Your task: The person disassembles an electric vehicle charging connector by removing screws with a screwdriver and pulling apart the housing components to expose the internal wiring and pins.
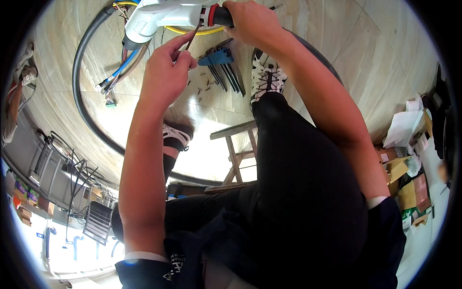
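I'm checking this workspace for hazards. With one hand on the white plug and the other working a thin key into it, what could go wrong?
The thin key is pinched only by the left hand fingertips, so it might slip. Small screws lie loose on the floor by the hex key set and could be kicked away by the shoe. Bare wires trail nearby and may snag.

The white plastic housing (159, 17) runs out past the top edge, so its upper part is unseen. The right hand (252, 21) wraps the black grip (221, 16), hiding most of it. The thin hex key (194, 33) vanishes into the left hand (166, 62); its lower end cannot be seen. The small screws (202, 86) scattered on the floor are too tiny to tell apart.
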The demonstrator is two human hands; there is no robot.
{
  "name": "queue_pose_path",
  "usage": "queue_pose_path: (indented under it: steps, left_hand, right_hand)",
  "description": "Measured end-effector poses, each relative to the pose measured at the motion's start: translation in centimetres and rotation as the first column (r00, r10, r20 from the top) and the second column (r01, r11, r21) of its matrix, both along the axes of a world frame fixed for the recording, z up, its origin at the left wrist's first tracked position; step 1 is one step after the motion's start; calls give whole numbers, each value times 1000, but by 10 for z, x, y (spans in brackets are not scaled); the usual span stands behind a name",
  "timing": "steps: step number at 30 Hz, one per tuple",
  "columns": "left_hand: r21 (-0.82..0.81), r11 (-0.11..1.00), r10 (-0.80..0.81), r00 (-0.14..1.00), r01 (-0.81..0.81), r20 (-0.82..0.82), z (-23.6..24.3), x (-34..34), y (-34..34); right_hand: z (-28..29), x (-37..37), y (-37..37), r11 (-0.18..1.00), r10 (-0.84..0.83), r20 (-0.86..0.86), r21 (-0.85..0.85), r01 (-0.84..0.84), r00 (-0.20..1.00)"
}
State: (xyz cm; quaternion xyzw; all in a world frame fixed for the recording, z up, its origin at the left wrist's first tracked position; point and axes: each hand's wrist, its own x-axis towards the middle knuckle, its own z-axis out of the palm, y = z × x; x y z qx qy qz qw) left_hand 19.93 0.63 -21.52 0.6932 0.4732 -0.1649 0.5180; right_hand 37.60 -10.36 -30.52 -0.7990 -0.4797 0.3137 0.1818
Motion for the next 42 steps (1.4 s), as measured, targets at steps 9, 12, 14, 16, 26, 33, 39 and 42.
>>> queue_pose_path:
  steps: [9,12,14,16,26,33,39,42]
  left_hand:
    - [-58,992,-108,994,110,34,1,-3,21]
    - [-105,983,-144,989,148,41,7,-2,31]
    - [-129,975,-177,983,183,56,7,-3,37]
    - [-192,971,-133,989,142,59,4,-5,37]
    - [-217,976,25,998,-10,66,0,-12,15]
    - [35,999,27,997,-30,66,14,-17,-17]
    - [297,907,-297,953,299,-52,22,6,-5]
    - [359,839,-387,912,409,-134,21,15,-3]
  right_hand:
    - [-1,0,-2,1000,20,1,23,-20,1000]
    - [11,0,-3,1000,2,-22,-1,-2,1000]
    - [9,-1,-3,1000,3,-34,10,-2,999]
    - [6,-4,-4,1000,1,-9,-20,-1,1000]
    - [-3,-11,-7,995,24,68,-94,-18,997]
    - [-11,-10,-8,996,13,105,-91,-4,994]
    - [-15,-17,-6,989,13,114,-151,5,993]
    - [-16,-19,-6,987,1,103,-160,15,995]
